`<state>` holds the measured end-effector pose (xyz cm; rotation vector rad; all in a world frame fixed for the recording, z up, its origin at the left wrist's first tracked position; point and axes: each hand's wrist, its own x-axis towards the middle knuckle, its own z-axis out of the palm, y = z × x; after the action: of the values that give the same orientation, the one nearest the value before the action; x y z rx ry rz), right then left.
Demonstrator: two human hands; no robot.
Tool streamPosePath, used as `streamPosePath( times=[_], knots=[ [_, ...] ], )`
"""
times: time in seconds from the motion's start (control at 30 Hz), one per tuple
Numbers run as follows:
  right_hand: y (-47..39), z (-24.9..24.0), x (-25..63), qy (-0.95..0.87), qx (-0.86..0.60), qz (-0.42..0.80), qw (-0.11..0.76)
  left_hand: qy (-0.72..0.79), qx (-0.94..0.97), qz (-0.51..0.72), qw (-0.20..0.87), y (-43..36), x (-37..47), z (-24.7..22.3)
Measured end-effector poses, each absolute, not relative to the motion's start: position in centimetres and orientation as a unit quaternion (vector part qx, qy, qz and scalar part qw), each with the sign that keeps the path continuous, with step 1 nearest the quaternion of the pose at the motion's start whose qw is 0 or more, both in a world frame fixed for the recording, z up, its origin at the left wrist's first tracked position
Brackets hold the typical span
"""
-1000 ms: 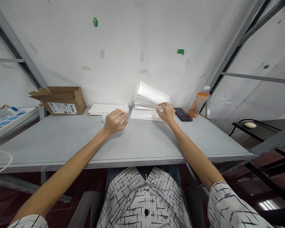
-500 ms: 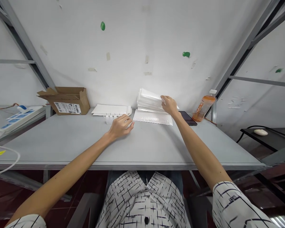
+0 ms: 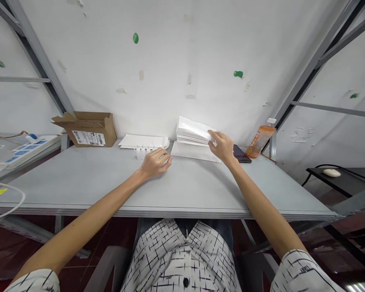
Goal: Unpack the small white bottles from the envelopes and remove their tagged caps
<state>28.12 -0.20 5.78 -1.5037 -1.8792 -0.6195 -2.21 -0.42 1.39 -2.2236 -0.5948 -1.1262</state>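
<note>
My right hand pinches the right edge of a top white envelope between thumb and fingers. It is slightly lifted from a stack of similar flat, glossy white envelopes whose layers fan apart near the wall. Another white envelope lies flat on the table just in front. My left hand rests on the table to the left, its fingers loosely curled, with nothing visible in them. Close behind it are a small white piece with thin prongs and some flat white sheets.
An open cardboard box stands at the back left, beside a power strip. On the right are a dark phone or tablet and an orange drink bottle. A white mouse sits on a side shelf.
My right hand has shifted slightly right and down, drawing the top envelope's edge with it. My left hand stays in place. The view has tilted a little.
</note>
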Motion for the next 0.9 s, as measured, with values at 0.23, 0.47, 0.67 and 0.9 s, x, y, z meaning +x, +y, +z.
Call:
streamPosePath(
  times=[0.23,0.47,0.67,0.9],
  knots=[
    [-3.2,3.2,26.7,-0.810,-0.536,-0.191,0.141,-0.134,-0.839,-0.418,0.323,-2.0,-0.6,1.6],
    [-5.4,2.1,24.1,-0.864,-0.450,-0.121,0.192,-0.205,-0.890,-0.351,0.206,-1.2,-0.4,1.7],
    [-4.1,2.9,26.5,-0.748,-0.519,-0.037,0.413,-0.259,-0.941,-0.196,0.098,-0.8,-0.8,-0.3],
    [-3.0,2.2,32.2,-0.709,-0.610,0.150,0.320,-0.262,-0.941,-0.195,0.087,-0.6,-1.0,-0.9]
  ],
)
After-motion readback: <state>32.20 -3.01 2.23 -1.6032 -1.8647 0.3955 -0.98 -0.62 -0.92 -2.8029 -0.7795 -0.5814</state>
